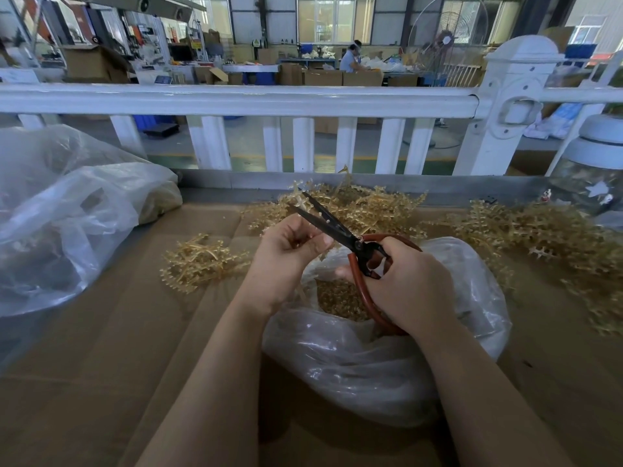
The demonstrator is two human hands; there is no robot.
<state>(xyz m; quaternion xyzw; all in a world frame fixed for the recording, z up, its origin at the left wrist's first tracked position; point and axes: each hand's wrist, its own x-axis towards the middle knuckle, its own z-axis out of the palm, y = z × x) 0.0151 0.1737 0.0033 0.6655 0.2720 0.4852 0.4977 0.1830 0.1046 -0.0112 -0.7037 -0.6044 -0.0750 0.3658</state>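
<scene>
The step in hand looks like snipping small pieces off a sprig (301, 201) so they drop into the bag (371, 365). The left hand (290, 244) is above the bag's far rim, its fingers curled and pinching the sprig's base. The sprig's tip stands between the parted blades of the scissors (325, 220). The right hand (404, 281) is over the bag's mouth, its fingers clenched round the scissors' loops.

To cut well, I judge the sprig should sit deep toward the pivot, where the blades bite hardest. The pinching fingertips should stay clear of the edges, and the cut should be made right over the bag's mouth so nothing scatters.

The sprig is tan, thin and stiff-looking, with short knobbly side stubs like coral. The blades are dark, long and pointed, and the loops are wrapped in smooth red-brown tubing. The bag is clear, crinkled film, with a heap of small tan bits (340, 298) inside. Loose tangles of the same sprigs lie behind the bag (367, 207), to its left (199, 261) and to its right (539, 237), on a desk (118, 332) covered in flat brown cardboard
</scene>
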